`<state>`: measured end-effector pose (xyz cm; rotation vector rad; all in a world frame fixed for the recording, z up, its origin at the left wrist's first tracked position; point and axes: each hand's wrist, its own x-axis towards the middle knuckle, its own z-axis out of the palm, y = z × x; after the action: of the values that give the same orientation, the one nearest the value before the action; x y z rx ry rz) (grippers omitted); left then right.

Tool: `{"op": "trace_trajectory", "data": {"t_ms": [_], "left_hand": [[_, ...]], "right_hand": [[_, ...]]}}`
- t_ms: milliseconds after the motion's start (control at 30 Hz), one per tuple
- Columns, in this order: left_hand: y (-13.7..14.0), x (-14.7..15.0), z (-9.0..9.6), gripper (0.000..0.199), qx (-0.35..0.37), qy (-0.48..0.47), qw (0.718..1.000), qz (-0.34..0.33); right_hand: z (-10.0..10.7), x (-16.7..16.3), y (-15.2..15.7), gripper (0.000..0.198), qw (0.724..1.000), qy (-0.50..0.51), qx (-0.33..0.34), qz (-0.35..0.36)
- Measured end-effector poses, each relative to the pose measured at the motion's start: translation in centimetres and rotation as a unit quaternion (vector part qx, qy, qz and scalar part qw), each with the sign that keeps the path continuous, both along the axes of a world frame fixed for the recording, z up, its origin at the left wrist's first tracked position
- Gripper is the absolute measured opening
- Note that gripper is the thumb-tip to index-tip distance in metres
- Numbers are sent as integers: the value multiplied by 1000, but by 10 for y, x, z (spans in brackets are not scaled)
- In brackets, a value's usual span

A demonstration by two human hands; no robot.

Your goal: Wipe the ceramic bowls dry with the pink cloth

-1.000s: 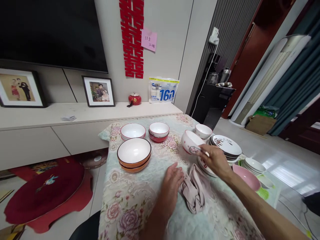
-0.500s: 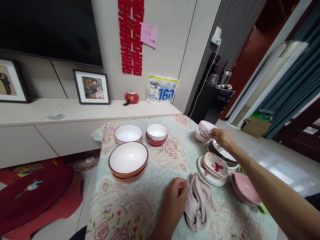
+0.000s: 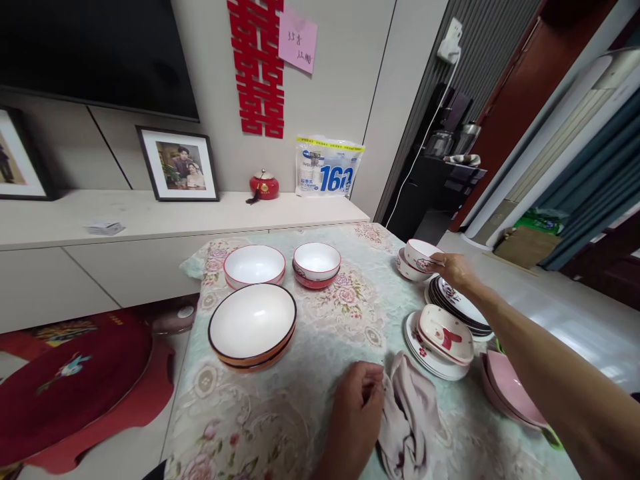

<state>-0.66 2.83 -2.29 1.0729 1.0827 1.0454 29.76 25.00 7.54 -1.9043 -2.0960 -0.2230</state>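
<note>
On the table's right, my right hand (image 3: 451,268) grips the rim of a white bowl (image 3: 421,251) with a red edge and a floral pattern. This bowl rests in or just over a similar lower bowl (image 3: 411,270); the exact contact is hard to see. My left hand (image 3: 357,403) lies near the front with curled fingers against a crumpled pinkish-grey cloth (image 3: 413,420), seemingly pinching its edge. Beside the cloth, a squarish patterned dish (image 3: 440,327) tops round white plates (image 3: 419,357). Dark-rimmed plates (image 3: 463,300) are stacked behind, partly under my right forearm.
Large white bowls with dark rims (image 3: 253,320), red-rimmed bowls (image 3: 255,263) and smaller stacked bowls (image 3: 317,260) stand at left. Pink bowls (image 3: 513,387) sit at the right edge. Behind the floral tablecloth (image 3: 350,327), a cabinet holds a red jar (image 3: 264,187) and a plastic pack (image 3: 327,170).
The view has shifted slightly, so the table items appear a little displaced. My right hand keeps its grip on the white bowl, and my left stays by the cloth.
</note>
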Motion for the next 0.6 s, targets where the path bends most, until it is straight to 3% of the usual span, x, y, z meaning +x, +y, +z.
{"op": "trace_trajectory", "data": {"t_ms": [367, 600], "left_hand": [[1, 1, -1, 14, 8, 10, 1000, 6], [-1, 0, 2, 15, 5, 9, 1000, 0]], "right_hand": [[-13, 1, 15, 28, 998, 1, -63, 2], [-6, -7, 17, 22, 995, -40, -95, -5]]}}
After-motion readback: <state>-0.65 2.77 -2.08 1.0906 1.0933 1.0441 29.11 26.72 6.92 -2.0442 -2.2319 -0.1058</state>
